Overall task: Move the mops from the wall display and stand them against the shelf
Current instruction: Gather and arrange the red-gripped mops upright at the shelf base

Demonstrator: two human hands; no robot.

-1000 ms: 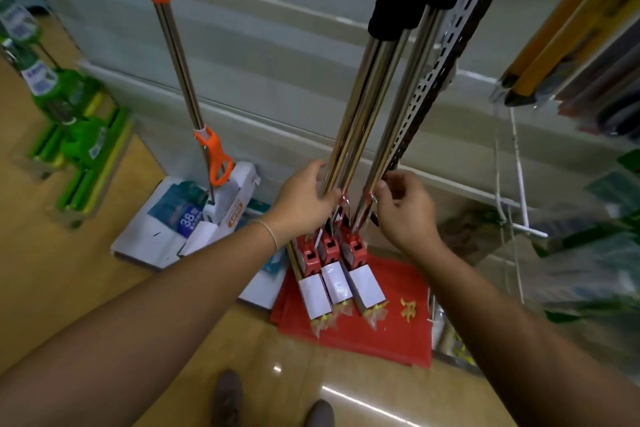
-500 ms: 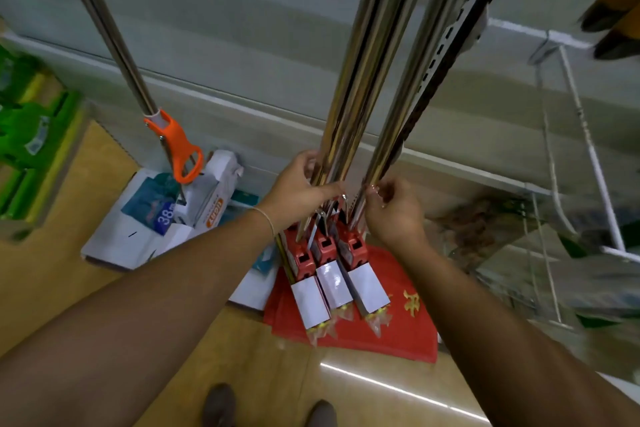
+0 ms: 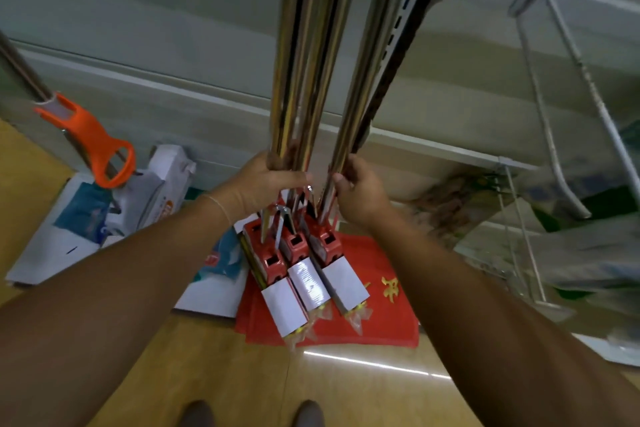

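Note:
Three mops with shiny metal poles (image 3: 304,55) and red heads (image 3: 294,250) wrapped in white sleeves stand upright in front of me, heads down above a red mat. My left hand (image 3: 266,184) grips the two left poles low down, just above the heads. My right hand (image 3: 356,187) grips the right-hand pole (image 3: 367,80) at the same height. That pole runs alongside a slotted metal shelf upright (image 3: 412,17). The tops of the poles are out of frame.
An orange-handled mop (image 3: 93,146) leans at the left over white and blue boxes (image 3: 79,218). A red mat (image 3: 377,308) lies on the wooden floor. Wire hooks (image 3: 554,114) and blurred packaged goods fill the right. My shoes (image 3: 252,414) show at the bottom.
The view has tilted down and closer to the poles. Both hands keep their grip at the same spots on the poles; the mop heads look unmoved over the red mat.

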